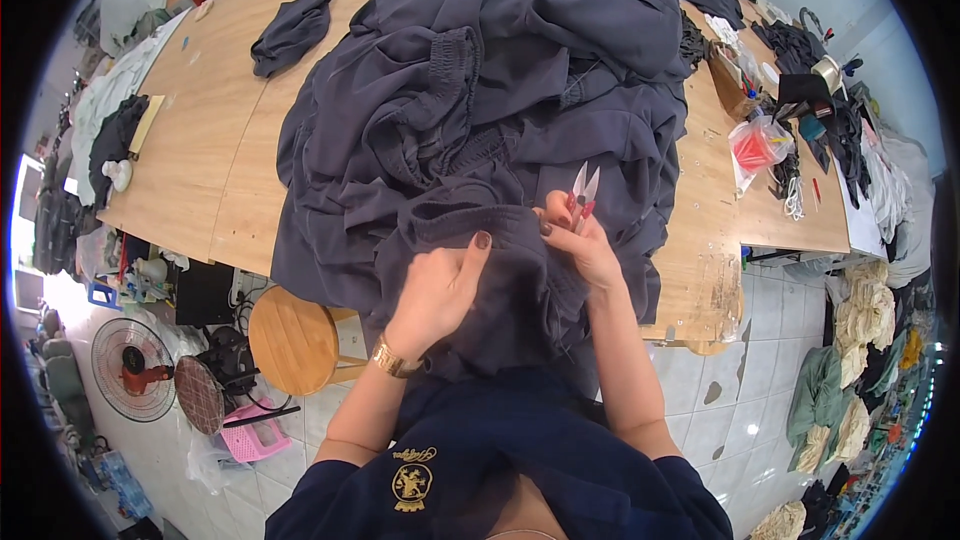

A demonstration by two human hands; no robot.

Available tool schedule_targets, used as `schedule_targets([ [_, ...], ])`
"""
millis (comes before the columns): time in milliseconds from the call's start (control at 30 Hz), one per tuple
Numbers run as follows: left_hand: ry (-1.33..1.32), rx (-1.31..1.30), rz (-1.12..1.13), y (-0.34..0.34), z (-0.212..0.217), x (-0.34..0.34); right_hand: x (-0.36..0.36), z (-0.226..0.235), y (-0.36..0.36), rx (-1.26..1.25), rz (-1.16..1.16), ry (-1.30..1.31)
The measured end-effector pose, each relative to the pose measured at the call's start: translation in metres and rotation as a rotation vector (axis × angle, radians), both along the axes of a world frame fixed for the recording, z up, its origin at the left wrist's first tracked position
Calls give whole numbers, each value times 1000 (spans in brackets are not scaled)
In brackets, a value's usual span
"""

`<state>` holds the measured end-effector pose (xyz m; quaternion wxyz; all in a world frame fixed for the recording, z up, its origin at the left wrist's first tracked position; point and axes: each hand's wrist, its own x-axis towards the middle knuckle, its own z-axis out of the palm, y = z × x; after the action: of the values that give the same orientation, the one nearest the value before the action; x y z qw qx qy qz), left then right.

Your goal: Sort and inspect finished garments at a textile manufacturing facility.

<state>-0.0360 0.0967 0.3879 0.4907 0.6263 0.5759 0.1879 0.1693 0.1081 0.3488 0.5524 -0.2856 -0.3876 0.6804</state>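
Observation:
A dark grey garment with a gathered elastic waistband (480, 227) lies in front of me at the near side of a large heap. My left hand (440, 285) is closed on its waistband, thumb on top and fingers hidden behind the cloth. In my right hand (588, 245) are red-handled thread snips (580, 202), blades apart and pointing away from me. The right thumb and fingers are beside the waistband's right end; whether they also grip cloth, I cannot tell. Behind both hands rises the heap of similar dark garments (600, 20).
The heap rests on a wooden table (225, 140). A small dark cloth piece (293, 32) lies far left on it. At right are a red-and-clear plastic bag (757, 145) and white cord (793, 198). A round wooden stool (293, 340) and a fan (132, 370) stand lower left.

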Motion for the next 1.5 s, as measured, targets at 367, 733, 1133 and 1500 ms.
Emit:
schedule_targets([
  [367, -1133, -139, 710, 11, -8, 14, 8, 12, -9, -99, 27, -262],
  [733, -678, 180, 403, 2, -62, 1, -34, 33, -30, 117, -341, -891],
  [1133, -437, -126, 247, 2, -30, 4, -42, 14, -36, 400, -465, -1114],
  [1500, -1224, -892, 175, 5, -19, -11, -39, 7, -45, 48, -337, -560],
])
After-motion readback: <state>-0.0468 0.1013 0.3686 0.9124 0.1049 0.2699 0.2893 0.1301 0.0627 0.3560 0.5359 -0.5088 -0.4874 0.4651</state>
